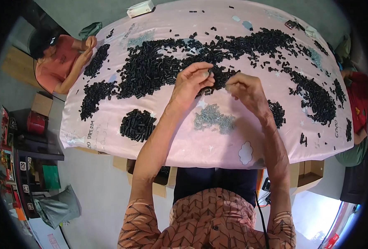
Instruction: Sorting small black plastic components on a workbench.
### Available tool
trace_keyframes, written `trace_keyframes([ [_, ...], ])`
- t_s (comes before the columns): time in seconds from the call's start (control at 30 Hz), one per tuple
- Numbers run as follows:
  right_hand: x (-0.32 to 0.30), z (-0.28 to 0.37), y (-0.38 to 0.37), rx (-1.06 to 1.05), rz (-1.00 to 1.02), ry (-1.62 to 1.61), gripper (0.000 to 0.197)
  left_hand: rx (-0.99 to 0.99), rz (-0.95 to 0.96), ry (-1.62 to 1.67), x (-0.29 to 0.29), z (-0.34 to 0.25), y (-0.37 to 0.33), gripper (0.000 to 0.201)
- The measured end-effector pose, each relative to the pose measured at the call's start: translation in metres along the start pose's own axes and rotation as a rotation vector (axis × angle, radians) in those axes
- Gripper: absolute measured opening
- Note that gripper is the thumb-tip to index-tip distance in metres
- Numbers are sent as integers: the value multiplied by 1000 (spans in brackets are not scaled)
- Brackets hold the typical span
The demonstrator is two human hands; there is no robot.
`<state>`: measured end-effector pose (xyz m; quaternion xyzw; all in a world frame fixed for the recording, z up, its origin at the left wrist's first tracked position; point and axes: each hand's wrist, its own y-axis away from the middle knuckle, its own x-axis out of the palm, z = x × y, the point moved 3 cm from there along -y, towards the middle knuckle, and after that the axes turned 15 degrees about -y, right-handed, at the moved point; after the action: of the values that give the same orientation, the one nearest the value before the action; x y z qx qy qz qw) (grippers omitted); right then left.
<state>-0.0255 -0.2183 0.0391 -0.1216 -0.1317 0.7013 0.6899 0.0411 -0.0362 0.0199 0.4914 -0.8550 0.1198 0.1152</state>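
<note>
Over the middle of the table my left hand is closed in a pinch on a small black cylindrical piece, most of it covered by the fingers. My right hand hovers just to its right with bent fingers pressed together; whatever is between them is too small to make out. Beneath and beyond both hands spreads a big heap of black cylindrical pieces. Closer to me, a pile of small clear pieces lies between my forearms. A separate mound of black pieces sits left of my left forearm.
A pink printed cloth covers the table. At the left, a person handles something small; another in red sits at the right edge. More black pieces lie at right. Cardboard boxes stand below the near edge.
</note>
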Motion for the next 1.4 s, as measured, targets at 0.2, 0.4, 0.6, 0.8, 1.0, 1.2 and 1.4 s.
trace_keyframes([
  [0.2,28,-23,1,-35,301,437,5,38,-28,73,-25,-4,5,25],
  [0.4,19,-30,3,-192,249,520,20,13,-41,148,-14,-2,-3,21],
  [0.6,46,-47,4,-212,305,696,35,-14,-37,116,-27,2,6,18],
  [0.8,41,-33,9,-279,246,775,27,-18,-3,120,-15,4,-2,18],
  [1.0,45,-45,2,-307,253,726,23,-27,-33,71,-20,4,2,18],
  [1.2,45,-57,0,-385,320,874,16,-55,-12,12,-16,8,0,17],
  [1.4,43,-51,-2,-285,298,866,11,-35,-67,-11,-20,9,0,18],
])
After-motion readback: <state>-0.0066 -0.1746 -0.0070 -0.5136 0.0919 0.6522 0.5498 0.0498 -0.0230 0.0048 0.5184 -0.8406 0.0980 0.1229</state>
